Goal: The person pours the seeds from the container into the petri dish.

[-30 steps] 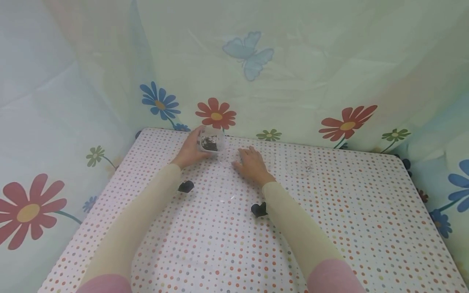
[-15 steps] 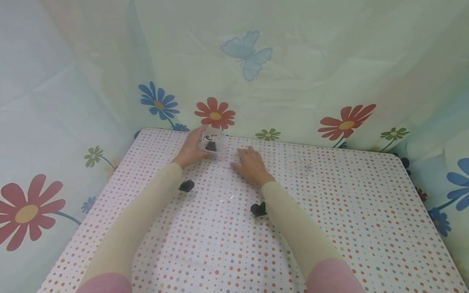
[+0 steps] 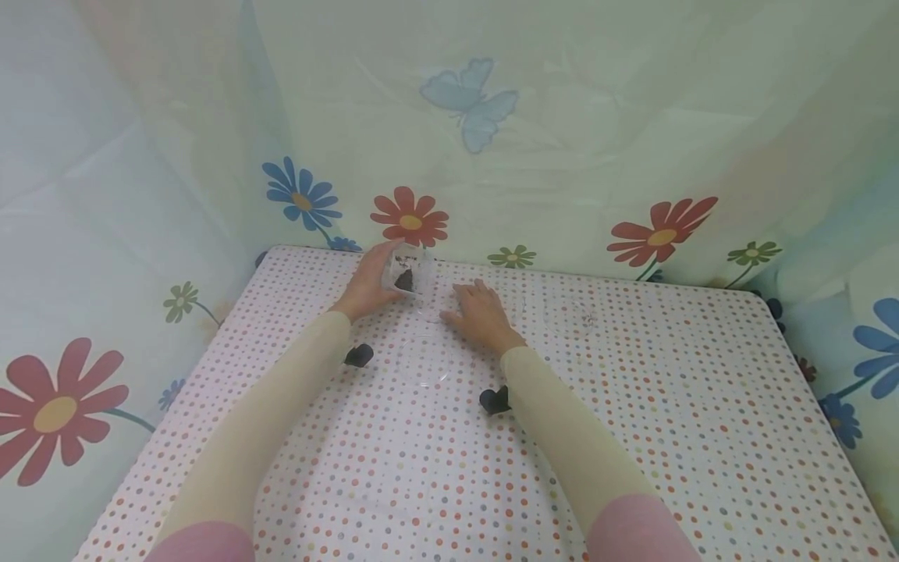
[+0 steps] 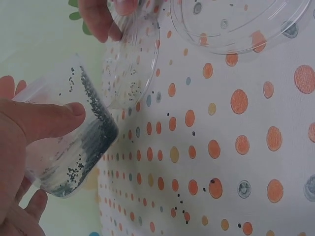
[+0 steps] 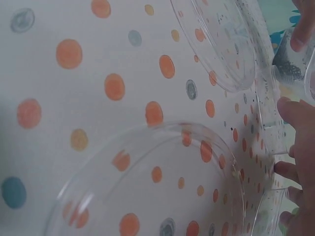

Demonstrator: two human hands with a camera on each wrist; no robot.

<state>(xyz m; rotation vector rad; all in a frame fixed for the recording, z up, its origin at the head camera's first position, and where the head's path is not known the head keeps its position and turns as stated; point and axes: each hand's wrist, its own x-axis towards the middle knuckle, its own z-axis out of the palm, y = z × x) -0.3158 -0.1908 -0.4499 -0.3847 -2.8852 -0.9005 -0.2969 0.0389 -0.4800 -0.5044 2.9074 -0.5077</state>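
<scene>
My left hand (image 3: 368, 282) grips a clear plastic container (image 4: 64, 132), tilted above the table. Small black grains lie piled along the container's lower edge, and some cling to its walls. Beneath it and to its right in the head view lies a clear petri dish (image 4: 129, 64) with a few black grains inside. My right hand (image 3: 483, 318) rests beside this dish, its fingertips at the rim and its fingers loosely bent. Whether they pinch the rim is hard to see. Closer to me lies another clear petri dish (image 3: 424, 361).
To the right of my right hand is another clear dish (image 3: 570, 316) with something speckled in it. Loose black grains are scattered on the dotted tablecloth (image 3: 449, 484). Black wrist mounts show at both sleeves. A flowered curtain (image 3: 562, 156) hangs behind the table.
The container in my left hand has tilted further, and its dark grains have gathered toward the lower corner. My right hand has stayed in place.
</scene>
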